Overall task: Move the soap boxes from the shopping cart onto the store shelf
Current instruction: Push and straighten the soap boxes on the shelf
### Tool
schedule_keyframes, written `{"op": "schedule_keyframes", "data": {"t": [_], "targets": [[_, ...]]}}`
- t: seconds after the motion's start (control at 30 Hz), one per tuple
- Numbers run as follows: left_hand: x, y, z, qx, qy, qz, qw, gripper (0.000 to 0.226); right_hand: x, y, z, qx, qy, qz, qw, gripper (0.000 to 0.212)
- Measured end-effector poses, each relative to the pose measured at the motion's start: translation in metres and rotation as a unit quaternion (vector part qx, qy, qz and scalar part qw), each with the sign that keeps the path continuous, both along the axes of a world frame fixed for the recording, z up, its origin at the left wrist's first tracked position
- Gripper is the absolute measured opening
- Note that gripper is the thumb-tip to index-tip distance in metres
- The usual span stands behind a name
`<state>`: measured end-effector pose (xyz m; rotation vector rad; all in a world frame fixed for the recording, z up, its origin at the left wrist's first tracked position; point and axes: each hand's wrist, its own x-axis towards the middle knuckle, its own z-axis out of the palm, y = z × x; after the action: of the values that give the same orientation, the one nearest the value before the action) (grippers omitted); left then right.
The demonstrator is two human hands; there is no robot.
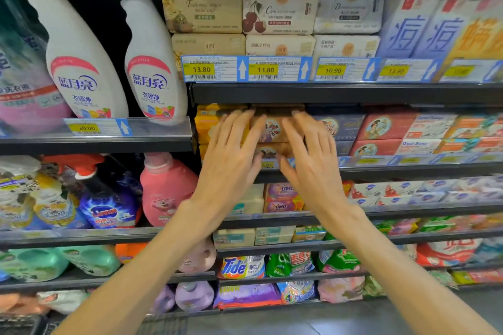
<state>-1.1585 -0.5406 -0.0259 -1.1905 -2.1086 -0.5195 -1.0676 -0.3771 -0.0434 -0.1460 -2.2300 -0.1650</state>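
Head view: both hands, left (231, 155) and right (310, 160), lie flat with fingers (239, 128) straight and spread against the brown soap boxes (272, 129), stacked on the shelf (381, 170) between yellow and blue boxes.

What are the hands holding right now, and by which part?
Nothing is gripped. The left hand and right hand lie with straight fingers against the front faces of the brown soap boxes on the shelf, seemingly pushing them in.
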Motion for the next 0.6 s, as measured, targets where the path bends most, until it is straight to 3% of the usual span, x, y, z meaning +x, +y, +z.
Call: {"op": "schedule_keyframes", "data": {"t": [0.17, 0.6], "targets": [[-0.021, 0.015, 0.011, -0.066, 0.019, 0.043, 0.997, 0.076, -0.016, 0.021, 0.017, 0.047, -0.082, -0.096, 0.991, 0.079], [-0.036, 0.015, 0.006, -0.09, 0.046, 0.05, 0.994, 0.077, -0.015, 0.02, 0.017, 0.082, -0.09, -0.11, 0.986, 0.078]]}}
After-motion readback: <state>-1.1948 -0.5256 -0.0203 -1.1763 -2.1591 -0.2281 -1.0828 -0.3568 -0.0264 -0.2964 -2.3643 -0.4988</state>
